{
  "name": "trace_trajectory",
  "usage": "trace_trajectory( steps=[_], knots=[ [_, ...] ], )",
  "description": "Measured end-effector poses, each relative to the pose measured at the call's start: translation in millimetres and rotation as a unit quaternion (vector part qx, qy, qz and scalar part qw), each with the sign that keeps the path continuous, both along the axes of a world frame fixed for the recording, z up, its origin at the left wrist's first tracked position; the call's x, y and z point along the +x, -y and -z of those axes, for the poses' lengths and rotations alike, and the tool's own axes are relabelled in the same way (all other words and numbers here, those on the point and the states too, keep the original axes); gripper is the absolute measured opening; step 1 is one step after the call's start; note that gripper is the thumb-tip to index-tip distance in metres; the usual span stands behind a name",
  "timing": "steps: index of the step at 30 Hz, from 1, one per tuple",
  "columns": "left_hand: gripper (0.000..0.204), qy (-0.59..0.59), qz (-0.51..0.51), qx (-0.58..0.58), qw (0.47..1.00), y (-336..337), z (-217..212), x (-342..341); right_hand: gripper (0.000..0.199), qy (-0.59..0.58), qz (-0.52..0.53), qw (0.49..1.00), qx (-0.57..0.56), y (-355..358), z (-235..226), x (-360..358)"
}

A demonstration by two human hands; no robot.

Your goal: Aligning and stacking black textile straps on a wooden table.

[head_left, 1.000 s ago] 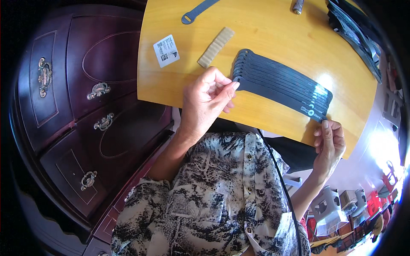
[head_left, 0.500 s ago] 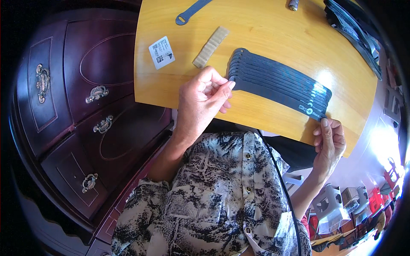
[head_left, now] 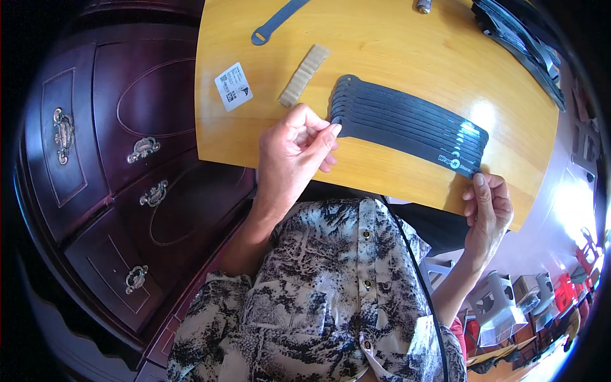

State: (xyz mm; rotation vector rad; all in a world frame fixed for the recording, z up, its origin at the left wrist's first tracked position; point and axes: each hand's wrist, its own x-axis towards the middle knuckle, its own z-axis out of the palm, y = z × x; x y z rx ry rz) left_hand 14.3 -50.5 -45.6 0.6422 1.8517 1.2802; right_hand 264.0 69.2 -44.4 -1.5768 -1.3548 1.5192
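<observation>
Several dark grey fabric straps [head_left: 407,111] lie overlapped in a fanned row on the yellow wooden table [head_left: 382,38], their slotted ends to the left. Between thumb and fingers, my left hand [head_left: 293,153] pinches the slotted end of the nearest strap [head_left: 394,141]. At that strap's other end, close to the table's front edge, my right hand [head_left: 490,200] grips the printed corner. The nearest strap is stretched out straight and partly covers the one behind it.
Beyond my left hand lie a corrugated tan strip [head_left: 303,75], a white printed card [head_left: 233,87] and a single grey strap [head_left: 275,24]. A dark bundle [head_left: 519,48] sits at the far right, with a small cylindrical object [head_left: 424,6] at the back. Dark wooden drawers [head_left: 143,114] stand left.
The nearest strap has shifted slightly away from me, hiding print on the strap behind it. Both hands keep their hold. The whole view has shifted a little.
</observation>
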Motion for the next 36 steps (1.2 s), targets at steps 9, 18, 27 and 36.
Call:
trace_trajectory(
  steps=[9,18,27,36],
  knots=[
    [0.013,0.036,0.002,-0.015,0.999,-6,2,3,0.013,-0.008,0.009,1.0,-0.014,-3,-3,4],
    [0.013,0.005,-0.002,-0.067,0.998,-7,-9,2,0.012,-0.022,0.025,0.998,-0.059,-3,-9,-2],
    [0.014,-0.014,0.006,-0.074,0.997,-10,-12,5,0.013,-0.01,0.035,0.997,-0.061,-3,-10,-4],
    [0.015,-0.011,0.007,-0.073,0.997,-11,-15,5,0.016,-0.012,0.041,0.997,-0.062,-4,-13,-3]
  ],
)
